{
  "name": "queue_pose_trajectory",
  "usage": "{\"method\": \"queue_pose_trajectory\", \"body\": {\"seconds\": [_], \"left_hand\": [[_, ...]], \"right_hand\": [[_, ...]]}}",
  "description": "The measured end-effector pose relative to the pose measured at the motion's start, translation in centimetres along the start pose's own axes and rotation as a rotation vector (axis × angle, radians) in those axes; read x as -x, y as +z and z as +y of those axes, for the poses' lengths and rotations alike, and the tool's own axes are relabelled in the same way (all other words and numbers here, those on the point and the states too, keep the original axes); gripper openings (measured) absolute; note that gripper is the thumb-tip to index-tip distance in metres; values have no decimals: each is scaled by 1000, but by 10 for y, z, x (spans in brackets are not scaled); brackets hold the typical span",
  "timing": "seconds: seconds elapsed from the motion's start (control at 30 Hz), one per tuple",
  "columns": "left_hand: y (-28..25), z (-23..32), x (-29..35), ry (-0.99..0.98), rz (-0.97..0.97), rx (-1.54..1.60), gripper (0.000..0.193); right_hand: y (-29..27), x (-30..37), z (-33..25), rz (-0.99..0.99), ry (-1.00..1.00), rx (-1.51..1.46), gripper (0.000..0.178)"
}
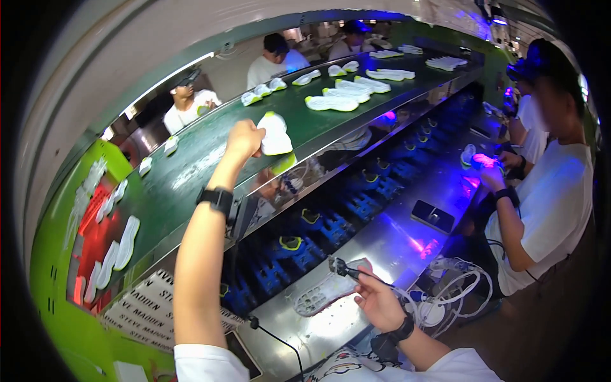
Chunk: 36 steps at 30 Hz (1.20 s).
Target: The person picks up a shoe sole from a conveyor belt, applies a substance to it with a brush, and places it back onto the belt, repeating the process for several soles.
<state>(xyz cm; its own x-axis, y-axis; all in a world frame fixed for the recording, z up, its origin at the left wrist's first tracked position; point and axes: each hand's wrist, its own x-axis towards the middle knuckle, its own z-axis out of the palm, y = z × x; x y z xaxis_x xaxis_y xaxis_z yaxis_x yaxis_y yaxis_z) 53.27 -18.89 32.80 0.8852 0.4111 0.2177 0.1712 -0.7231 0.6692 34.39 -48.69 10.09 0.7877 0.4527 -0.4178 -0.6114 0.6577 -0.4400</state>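
My left hand (245, 139) is stretched out over the green conveyor belt, its fingers closed on the edge of a white shoe sole (275, 136) with yellow-green ends. Low on the right, my right hand (380, 304) grips a black brush-like tool (342, 267) with a cable or thin hose trailing from it. Just left of that hand, a pale shoe sole (324, 294) lies on the metal worktop, its ridged grid side showing. The tool's head is over the far end of this sole; whether it touches cannot be made out.
More white soles (340, 102) lie along the conveyor belt (191, 175). Below it runs a lower line of blue holders (337, 229). A dark phone (433, 216) and coiled white tubing (455, 293) are to the right. A co-worker (541, 178) works under violet light; others stand beyond the belt.
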Motion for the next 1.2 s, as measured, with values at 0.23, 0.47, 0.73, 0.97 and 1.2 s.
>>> {"method": "queue_pose_trajectory", "body": {"seconds": [0.23,0.47,0.73,0.97,1.2], "left_hand": [[-4,-78,224,-11,-120,1035,41],[130,-186,394,-755,-162,1995,58],[143,-193,416,-640,91,1902,51],[132,-200,409,-446,-39,2529,62],[102,-196,391,-379,-294,2080,57]], "right_hand": [[6,12,-8,-94,-68,131,32],[26,22,45,-569,-418,1006,24],[27,28,83,-674,-330,1097,23],[35,46,82,-880,-461,1271,22],[36,31,55,-1216,-150,1231,25]]}}
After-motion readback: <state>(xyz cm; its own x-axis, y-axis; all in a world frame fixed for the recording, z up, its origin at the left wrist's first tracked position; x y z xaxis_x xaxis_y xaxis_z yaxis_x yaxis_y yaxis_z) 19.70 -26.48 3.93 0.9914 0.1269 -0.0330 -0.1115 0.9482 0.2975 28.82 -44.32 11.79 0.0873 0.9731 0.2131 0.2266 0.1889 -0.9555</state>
